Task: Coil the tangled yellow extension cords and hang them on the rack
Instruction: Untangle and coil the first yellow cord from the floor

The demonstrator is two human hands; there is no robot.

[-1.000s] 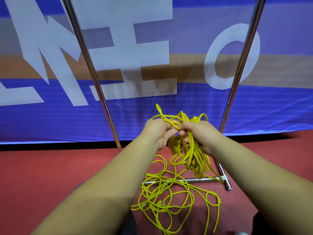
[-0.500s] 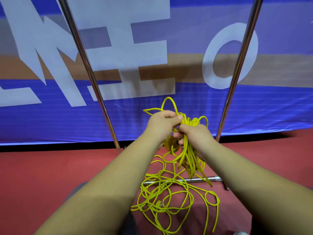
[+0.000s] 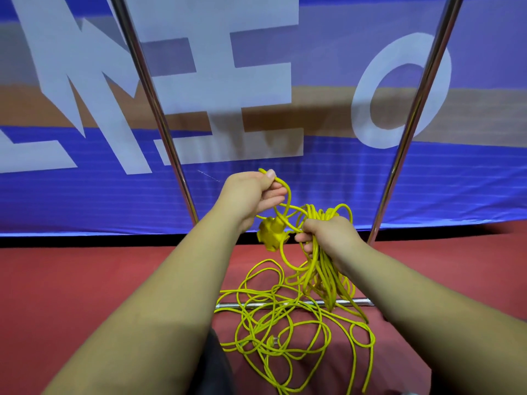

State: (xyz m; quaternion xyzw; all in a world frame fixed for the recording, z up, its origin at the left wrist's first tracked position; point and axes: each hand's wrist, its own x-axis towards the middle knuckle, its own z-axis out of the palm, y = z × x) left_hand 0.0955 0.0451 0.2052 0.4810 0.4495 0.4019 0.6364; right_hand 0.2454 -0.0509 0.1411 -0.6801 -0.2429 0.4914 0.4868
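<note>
My right hand [image 3: 328, 238] grips a bundle of yellow extension cord loops [image 3: 322, 269] that hang down from it. Up and to the left, my left hand [image 3: 251, 195] pinches a single strand of the cord [image 3: 286, 192] between thumb and fingers. A yellow socket end [image 3: 272, 235] dangles between the two hands. More tangled yellow cord [image 3: 273, 332] lies on the red floor below, draped over the rack's base bar [image 3: 308, 303]. The rack's two metal uprights, the left upright [image 3: 154, 104] and the right upright [image 3: 410, 121], rise either side of my hands.
A blue banner with large white letters [image 3: 256, 81] hangs right behind the rack. Red floor [image 3: 85, 280] spreads to the left and right. Dark clothing [image 3: 211, 366] shows at the bottom between my arms.
My left hand has lifted away from my right hand, up and to the left, drawing a strand out. The yellow socket end now shows between the hands.
</note>
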